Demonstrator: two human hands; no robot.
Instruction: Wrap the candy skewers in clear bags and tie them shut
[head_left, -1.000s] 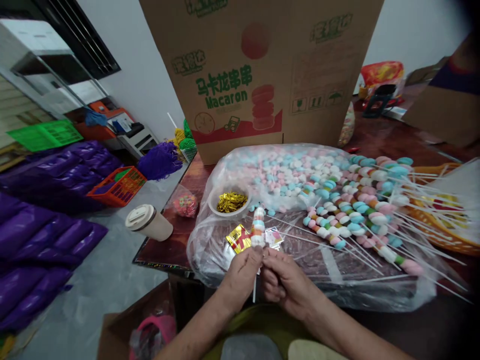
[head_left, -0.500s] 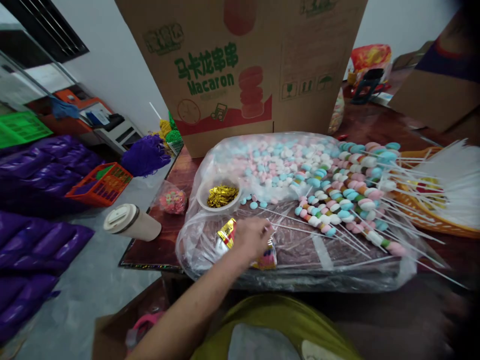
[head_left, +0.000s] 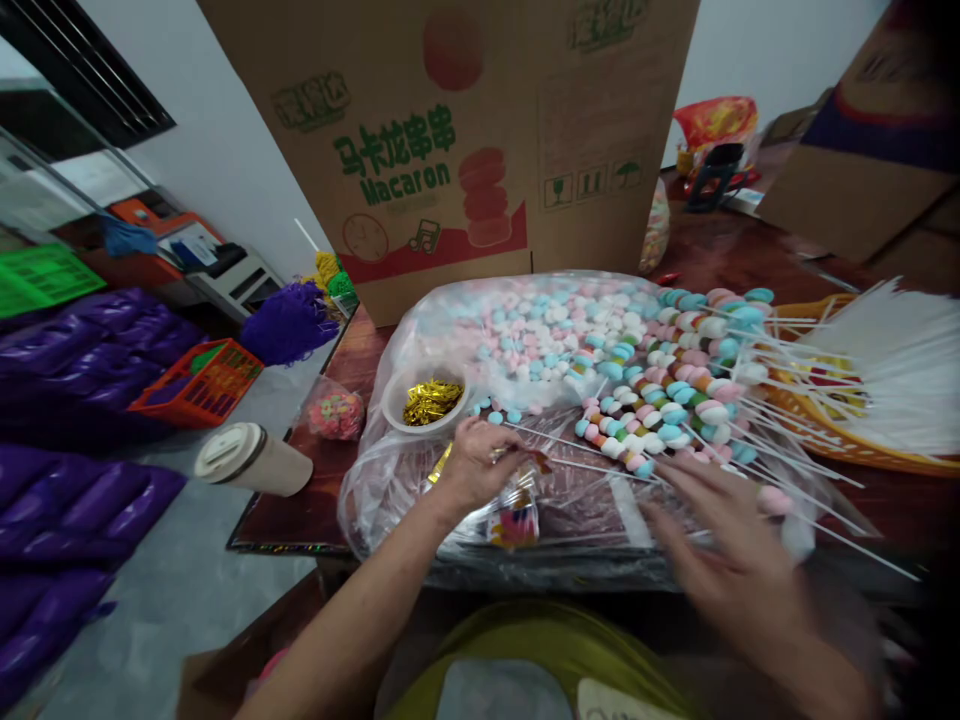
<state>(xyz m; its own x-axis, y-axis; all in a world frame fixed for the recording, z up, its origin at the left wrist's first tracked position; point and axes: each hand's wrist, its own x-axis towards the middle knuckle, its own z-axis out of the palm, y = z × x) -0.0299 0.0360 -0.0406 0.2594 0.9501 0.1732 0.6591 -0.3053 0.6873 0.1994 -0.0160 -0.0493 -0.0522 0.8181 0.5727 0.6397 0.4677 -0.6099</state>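
Observation:
My left hand (head_left: 476, 468) is closed, its fingers pinching the edge of a shiny foil packet (head_left: 514, 522) with gold, silver and coloured print. The packet lies on the clear plastic bag at the table's front. My right hand (head_left: 731, 560), smeared by motion, is spread with nothing in it. It hovers just in front of a pile of marshmallow skewers (head_left: 675, 400) in pink, blue and white on white sticks. Beyond my left hand is a white bowl (head_left: 390, 405) of gold twist ties (head_left: 433, 402). Loose marshmallows (head_left: 555, 330) fill the plastic bag behind.
A large cardboard box (head_left: 487, 240) stands at the back. On the right is an orange basket (head_left: 892, 455) with white sticks (head_left: 892, 370). A lidded cup (head_left: 259, 460) and a small candy bag (head_left: 336, 412) are at the table's left edge. Purple sacks (head_left: 67, 370) lie on the floor.
My right hand has come into view from the lower right. My left hand has shifted slightly left and now pinches the packet's edge. The view has turned a little.

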